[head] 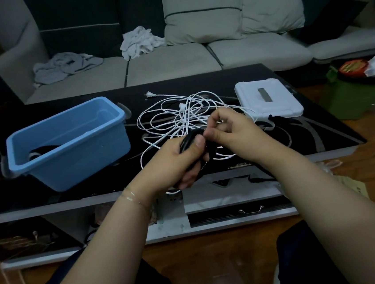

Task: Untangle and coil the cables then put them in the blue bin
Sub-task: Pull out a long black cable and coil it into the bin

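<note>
Head view of two bare hands working a black cable (192, 139) above the near edge of a dark glass bench (308, 133). The left hand (177, 161) is closed around a bundle of the black cable, its thumb pressing across the top of the loops and its fingers curled underneath. The right hand (231, 130), touching the left at the thumb tips, has its fingers curled; its thumb and forefinger appear to pinch the same black cable just beside the left thumb, though the contact point is partly hidden. Directly beyond both hands a white cable (179, 117) lies in a loose tangle on the bench, its plug (150, 95) at the far side of the heap and some loops running beneath the hands. To the left of the left hand, near it, stands the blue bin (67, 150), upright, with a dark item (41, 150) at its bottom whose nature cannot be told. Beyond and to the right of the right hand lies a white box (268, 101), flat on the bench, touching the outer strands of the white cable. Behind the bench stands a sofa (173, 60) carrying crumpled cloths (139, 41).
</note>
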